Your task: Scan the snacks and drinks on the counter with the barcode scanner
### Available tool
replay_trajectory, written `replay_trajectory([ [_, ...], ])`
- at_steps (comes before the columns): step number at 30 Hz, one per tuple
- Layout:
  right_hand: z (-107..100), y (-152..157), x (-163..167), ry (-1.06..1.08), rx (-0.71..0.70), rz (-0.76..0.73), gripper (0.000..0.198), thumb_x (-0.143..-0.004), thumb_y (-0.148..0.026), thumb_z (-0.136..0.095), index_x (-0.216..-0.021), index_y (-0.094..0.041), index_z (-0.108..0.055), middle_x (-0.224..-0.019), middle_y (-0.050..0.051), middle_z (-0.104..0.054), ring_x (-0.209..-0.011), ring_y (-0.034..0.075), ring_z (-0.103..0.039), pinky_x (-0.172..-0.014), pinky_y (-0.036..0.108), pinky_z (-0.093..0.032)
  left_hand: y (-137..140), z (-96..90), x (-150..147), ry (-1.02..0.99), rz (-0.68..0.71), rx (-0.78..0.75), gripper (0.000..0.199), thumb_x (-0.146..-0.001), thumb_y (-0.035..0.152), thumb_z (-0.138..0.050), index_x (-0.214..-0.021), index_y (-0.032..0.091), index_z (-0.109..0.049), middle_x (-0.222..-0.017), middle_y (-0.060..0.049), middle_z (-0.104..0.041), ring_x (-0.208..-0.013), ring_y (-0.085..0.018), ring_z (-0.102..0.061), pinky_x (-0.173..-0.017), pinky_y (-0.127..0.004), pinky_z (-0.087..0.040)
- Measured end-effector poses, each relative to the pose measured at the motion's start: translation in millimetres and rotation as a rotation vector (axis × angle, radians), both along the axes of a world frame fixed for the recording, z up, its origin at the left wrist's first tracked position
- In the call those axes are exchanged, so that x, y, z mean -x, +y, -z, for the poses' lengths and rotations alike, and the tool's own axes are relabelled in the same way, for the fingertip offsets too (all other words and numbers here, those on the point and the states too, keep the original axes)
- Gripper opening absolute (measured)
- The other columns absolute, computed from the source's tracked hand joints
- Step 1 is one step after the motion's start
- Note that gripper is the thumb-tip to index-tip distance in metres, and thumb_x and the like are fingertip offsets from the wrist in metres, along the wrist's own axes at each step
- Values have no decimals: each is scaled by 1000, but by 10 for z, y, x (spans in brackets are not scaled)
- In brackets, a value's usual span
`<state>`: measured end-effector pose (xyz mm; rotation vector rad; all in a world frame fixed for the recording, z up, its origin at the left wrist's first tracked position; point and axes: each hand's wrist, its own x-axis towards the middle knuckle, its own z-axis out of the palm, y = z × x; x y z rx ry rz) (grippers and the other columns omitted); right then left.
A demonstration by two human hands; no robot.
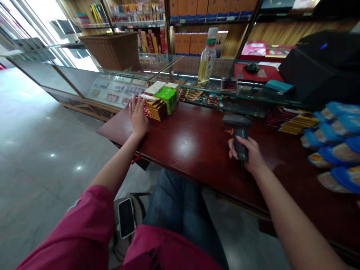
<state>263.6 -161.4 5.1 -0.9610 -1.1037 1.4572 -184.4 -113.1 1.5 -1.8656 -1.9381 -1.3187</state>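
My right hand (247, 153) is wrapped round the handle of a black barcode scanner (239, 137), raised over the dark red wooden counter (184, 144). At the counter's far left, my left hand (138, 117) rests against a stack of red and yellow packets (155, 109), its fingers stretched out. Green packs (169, 98) stand right beside that stack, with white boxes (155, 87) behind. A second stack of red and yellow packets (291, 119) lies to the right of the scanner. Near it are several blue-topped packages (340, 146).
A glass display case (168, 69) borders the counter's far side. On it stand a bottle of pale yellow liquid (207, 56) and a brown woven basket (112, 48). A dark monitor (323, 67) is at right. A phone (126, 218) lies on a stool below left.
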Motion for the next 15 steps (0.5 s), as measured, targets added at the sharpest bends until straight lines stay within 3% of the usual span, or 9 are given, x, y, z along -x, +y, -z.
replay_trajectory([
  [4, 13, -4, -16, -27, 2, 12, 36, -79, -45, -77, -107, -22, -72, -70, -2, -65, -40, 10, -45, -42, 28, -51, -26, -124, 20, -2, 34, 53, 50, -106, 18, -48, -156, 25, -49, -163, 9, -53, -162, -24, -29, -140, -52, -8],
  [7, 14, 6, -23, -40, 13, 16, 38, -79, -45, -77, -109, -21, -73, -71, -1, -66, -41, 10, -46, -43, 28, -51, -43, -231, 70, 8, 95, 82, 37, -111, 33, -53, -146, 23, -59, -154, 5, -60, -160, -25, -31, -140, -48, -11],
  [9, 12, 11, -23, -47, 18, 13, 39, -79, -45, -77, -110, -21, -73, -72, -1, -66, -41, 10, -45, -43, 28, -51, -75, -287, 93, 57, 101, 60, 31, -112, 34, -54, -136, 19, -66, -152, 4, -63, -160, -23, -32, -138, -46, -20],
  [12, 5, 7, -16, -58, 6, -3, 35, -81, -45, -77, -106, -22, -72, -72, -1, -66, -40, 10, -45, -42, 29, -51, -170, -351, -29, 88, 107, 5, 29, -111, 33, -57, -132, 19, -71, -149, 3, -69, -148, -22, -52, -130, -47, -37],
  [15, -8, -18, 2, -53, -11, -6, 34, -81, -44, -78, -107, -24, -70, -72, -2, -66, -40, 10, -46, -42, 29, -51, -217, -375, -434, -115, 159, -65, 28, -109, 34, -61, -132, 26, -74, -140, 3, -75, -130, -22, -67, -119, -42, -50],
])
